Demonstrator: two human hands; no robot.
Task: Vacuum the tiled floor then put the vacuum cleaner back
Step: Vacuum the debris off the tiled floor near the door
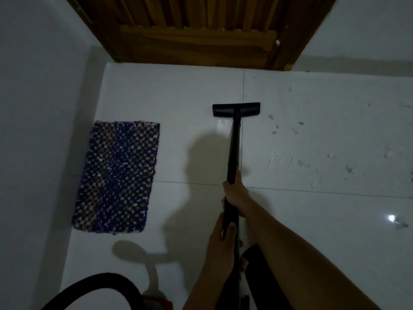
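A black vacuum wand (pixel 234 146) runs forward from my hands to a flat black floor nozzle (pixel 236 109) resting on the white tiled floor (pixel 178 92). My right hand (pixel 234 190) grips the wand higher up, my left hand (pixel 221 238) grips it closer to me. A black hose (pixel 93 284) curves across the lower left. The red and grey vacuum body (pixel 156 302) sits at the bottom edge, mostly cut off. Grey dust and scuff marks (pixel 299 162) dot the tiles to the right of the nozzle.
A blue checkered woven mat (pixel 118 175) lies on the floor at the left beside a white wall (pixel 33 130). A brown wooden door (pixel 196 30) stands straight ahead. More white wall (pixel 368 30) is at the far right. My shadow falls on the tiles between mat and wand.
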